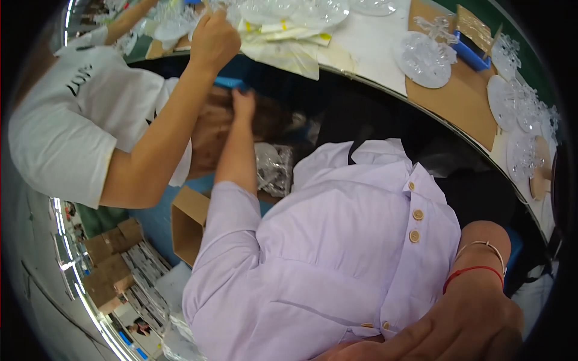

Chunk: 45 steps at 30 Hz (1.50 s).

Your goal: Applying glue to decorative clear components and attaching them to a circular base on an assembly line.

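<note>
A worker in a lavender shirt (337, 240) reaches the left hand (243, 103) toward 11 o'clock, up to a blue object (229, 82) beneath the edge of the surface (370, 45); whether the fingers grip it cannot be told. The right hand (460, 322), between 4 and 5 o'clock, bends close to the camera, its grasp unclear, while a co-worker in a white T-shirt (66, 144) leans in at 10.

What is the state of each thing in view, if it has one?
Left hand: near blue object, grip unclear
Right hand: before lilac shirt, grip unclear
Lilac shirt: worn, creased
Co-worker's hand: curled
Cardboard box: open
Yellowish plastic sheet: overhanging table
Clear pieces: spread across table
Cartons: stacked
</note>
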{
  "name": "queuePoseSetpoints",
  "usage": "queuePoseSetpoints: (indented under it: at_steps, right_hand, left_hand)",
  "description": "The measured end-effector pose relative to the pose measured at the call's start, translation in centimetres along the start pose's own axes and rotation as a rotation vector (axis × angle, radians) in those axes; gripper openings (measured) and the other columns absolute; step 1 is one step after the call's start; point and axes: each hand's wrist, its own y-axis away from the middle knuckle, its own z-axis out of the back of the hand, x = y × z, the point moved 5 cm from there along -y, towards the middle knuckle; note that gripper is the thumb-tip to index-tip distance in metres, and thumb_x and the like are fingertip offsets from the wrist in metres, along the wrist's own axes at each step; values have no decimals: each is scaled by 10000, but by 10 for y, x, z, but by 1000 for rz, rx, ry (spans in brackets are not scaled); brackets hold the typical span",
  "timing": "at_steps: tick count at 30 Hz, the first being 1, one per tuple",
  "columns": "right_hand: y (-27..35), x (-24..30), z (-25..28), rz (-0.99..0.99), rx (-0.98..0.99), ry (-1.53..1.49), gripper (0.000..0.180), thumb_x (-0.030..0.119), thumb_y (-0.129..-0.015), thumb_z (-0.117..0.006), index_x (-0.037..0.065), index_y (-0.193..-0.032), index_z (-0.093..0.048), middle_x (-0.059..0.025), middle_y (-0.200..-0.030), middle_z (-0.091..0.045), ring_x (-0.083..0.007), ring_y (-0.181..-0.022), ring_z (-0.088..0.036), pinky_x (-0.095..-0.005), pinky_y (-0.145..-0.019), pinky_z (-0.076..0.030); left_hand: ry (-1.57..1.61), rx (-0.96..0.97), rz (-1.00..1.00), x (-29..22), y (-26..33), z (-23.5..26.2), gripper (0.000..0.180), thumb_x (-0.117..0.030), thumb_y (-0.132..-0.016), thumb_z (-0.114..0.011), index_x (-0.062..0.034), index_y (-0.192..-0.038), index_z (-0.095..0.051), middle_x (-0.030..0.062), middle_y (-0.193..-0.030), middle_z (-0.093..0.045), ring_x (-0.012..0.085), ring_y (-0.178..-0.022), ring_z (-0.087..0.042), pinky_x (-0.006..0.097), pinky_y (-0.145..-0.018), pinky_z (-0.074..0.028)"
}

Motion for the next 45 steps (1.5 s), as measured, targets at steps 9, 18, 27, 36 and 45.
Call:
queuePoseSetpoints:
  at_steps: [9, 18, 27, 36, 45]
  right_hand:
    - [111, 28, 24, 135, 183, -52, 398, 288, -1019, -386, 102, -1363, -466, -398, -1199, -501, -562, -1073, -526, -625, -947, -398]
    - [126, 39, 57, 280, 267, -124, 381, 254, -1039, -337, 97, -1370, -441, -452, -1129, -517, -628, -1036, -518, -682, -898, -417]
    - [152, 17, 160, 28, -404, 942, 652, 528, -928, -496, -88, -1139, -532, -254, -1088, -596, -301, -903, -612, -394, -806, -503]
    - [41, 25, 101, 107, 386, -169, 748, 551, -981, -346, -124, -1263, -503, -425, -1193, -508, -511, -1152, -527, -543, -1055, -331]
    - [59, 54, 147, 285, 96, -78, 590, 534, -1000, -299, 12, -1064, -568, -267, -1028, -638, -364, -1013, -624, -508, -994, -398]
  left_hand:
    - [-276, 706, -80, 37, 187, -105, 556, -437, -977, -446, -4, -1324, -476, 259, -1301, -525, 379, -1198, -520, 421, -1004, -418]
    - [661, 861, 741, -45, 229, -134, 634, -522, -988, -390, 18, -1289, -532, 159, -1259, -584, 257, -1155, -544, 369, -955, -440]
    - [-237, 349, 106, 45, 160, -124, 840, -374, -815, -705, -12, -1438, -273, 241, -1343, -500, 378, -1223, -509, 374, -1009, -422]
    - [-222, 580, -264, -23, 181, -112, 434, -273, -911, -603, -45, -1274, -537, 135, -990, -661, 197, -895, -643, 308, -788, -517]
    - [161, 133, -829, -282, 126, 0, 223, -30, -885, -599, 2, -1102, -562, 89, -1039, -587, 205, -949, -572, 324, -893, -448]
